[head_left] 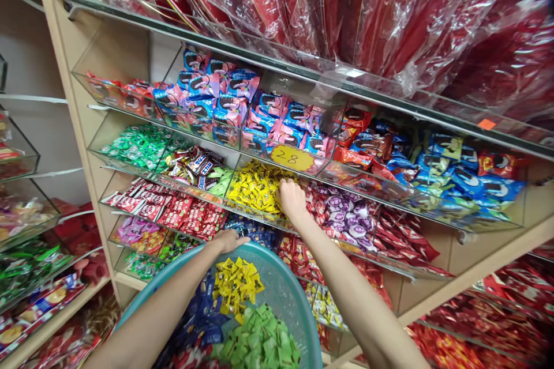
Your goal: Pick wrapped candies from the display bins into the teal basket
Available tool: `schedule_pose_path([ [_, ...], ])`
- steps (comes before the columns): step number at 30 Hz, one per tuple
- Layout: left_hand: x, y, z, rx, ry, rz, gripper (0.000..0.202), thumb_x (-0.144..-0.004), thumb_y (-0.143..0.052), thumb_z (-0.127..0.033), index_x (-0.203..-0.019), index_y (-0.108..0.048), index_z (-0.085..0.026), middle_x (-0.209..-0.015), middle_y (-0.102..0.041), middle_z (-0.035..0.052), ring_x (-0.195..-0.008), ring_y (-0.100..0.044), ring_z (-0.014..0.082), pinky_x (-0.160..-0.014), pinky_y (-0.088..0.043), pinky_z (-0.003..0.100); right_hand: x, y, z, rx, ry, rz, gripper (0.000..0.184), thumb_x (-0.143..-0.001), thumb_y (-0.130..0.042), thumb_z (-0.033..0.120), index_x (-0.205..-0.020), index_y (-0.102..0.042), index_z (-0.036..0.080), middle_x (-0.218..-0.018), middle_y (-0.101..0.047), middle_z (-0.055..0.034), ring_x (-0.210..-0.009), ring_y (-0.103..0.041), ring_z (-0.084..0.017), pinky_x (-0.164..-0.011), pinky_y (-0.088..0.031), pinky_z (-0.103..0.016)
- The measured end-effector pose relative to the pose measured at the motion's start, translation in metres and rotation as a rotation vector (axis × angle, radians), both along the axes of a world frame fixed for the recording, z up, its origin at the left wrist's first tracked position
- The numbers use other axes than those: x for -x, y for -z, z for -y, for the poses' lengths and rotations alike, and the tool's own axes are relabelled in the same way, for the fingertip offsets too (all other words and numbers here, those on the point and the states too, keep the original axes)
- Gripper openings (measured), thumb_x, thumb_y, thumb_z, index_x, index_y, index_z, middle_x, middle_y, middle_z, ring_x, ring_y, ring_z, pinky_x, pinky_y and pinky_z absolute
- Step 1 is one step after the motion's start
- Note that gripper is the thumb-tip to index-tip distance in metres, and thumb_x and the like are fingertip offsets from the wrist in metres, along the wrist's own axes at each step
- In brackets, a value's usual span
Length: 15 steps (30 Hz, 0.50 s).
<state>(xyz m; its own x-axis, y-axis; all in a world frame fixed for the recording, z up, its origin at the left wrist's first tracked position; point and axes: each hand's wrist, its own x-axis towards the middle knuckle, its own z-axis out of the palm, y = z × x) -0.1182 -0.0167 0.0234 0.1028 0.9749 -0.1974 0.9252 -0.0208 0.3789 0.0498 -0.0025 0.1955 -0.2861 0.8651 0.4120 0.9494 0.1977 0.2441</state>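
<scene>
Right hand (292, 197), fingers curled, is at yellow sweets (253, 184) in shelf bin (259, 213); contents undeterminable. Left hand (229, 240) rests on teal basket (282, 268) at far rim; finger closure obscured.

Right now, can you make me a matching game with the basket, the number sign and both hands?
1. Basket
2. Number sign
3. Left hand
4. Right hand

A. At the shelf's yellow packets
B. Teal
C. At the basket's far rim
D. Yellow, with a wavy edge

Right pairs: 1-B, 2-D, 3-C, 4-A
</scene>
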Motion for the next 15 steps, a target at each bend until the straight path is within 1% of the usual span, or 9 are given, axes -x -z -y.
schedule_pose_path([
  [6, 0.000, -0.001, 0.000, 0.011, 0.003, 0.005, 0.072, -0.064, -0.022, -0.077, -0.079, -0.065, -0.021, -0.093, -0.065, 0.0106, -0.088, -0.058, 0.0270, -0.073, -0.042, 0.033, -0.001, 0.006, -0.008, 0.003, 0.027, -0.012, 0.024, -0.085, -0.030, 0.012, -0.097, -0.050, 0.013, -0.093, -0.055, -0.0142, -0.086, -0.056, -0.020, -0.065, -0.043, -0.026],
  [10, 0.001, -0.003, 0.001, 0.026, 0.007, 0.010, 0.072, -0.065, -0.022, -0.077, -0.079, -0.065, -0.022, -0.093, -0.064, 0.0099, -0.087, -0.058, 0.0258, -0.072, -0.042, 0.032, -0.006, 0.005, -0.013, -0.031, 0.044, -0.045, 0.027, -0.084, -0.027, 0.009, -0.098, -0.049, 0.013, -0.091, -0.055, -0.0128, -0.083, -0.057, -0.019, -0.063, -0.043, -0.026],
  [13, 0.001, -0.004, 0.000, 0.033, -0.004, 0.008, 0.074, -0.064, -0.022, -0.078, -0.081, -0.066, -0.021, -0.095, -0.064, 0.0099, -0.087, -0.058, 0.0254, -0.073, -0.042, 0.031, -0.009, -0.001, -0.009, -0.082, 0.051, -0.088, 0.024, -0.086, -0.026, 0.013, -0.097, -0.047, 0.014, -0.090, -0.054, -0.0112, -0.080, -0.056, -0.019, -0.061, -0.041, -0.026],
  [15, 0.001, -0.005, 0.000, 0.034, -0.008, 0.002, 0.075, -0.063, -0.021, -0.079, -0.082, -0.066, -0.021, -0.096, -0.064, 0.0100, -0.087, -0.058, 0.0255, -0.073, -0.042, 0.031, -0.010, -0.004, 0.001, -0.111, 0.038, -0.126, 0.023, -0.087, -0.026, 0.018, -0.096, -0.046, 0.015, -0.091, -0.053, -0.0100, -0.078, -0.056, -0.018, -0.059, -0.040, -0.025],
])
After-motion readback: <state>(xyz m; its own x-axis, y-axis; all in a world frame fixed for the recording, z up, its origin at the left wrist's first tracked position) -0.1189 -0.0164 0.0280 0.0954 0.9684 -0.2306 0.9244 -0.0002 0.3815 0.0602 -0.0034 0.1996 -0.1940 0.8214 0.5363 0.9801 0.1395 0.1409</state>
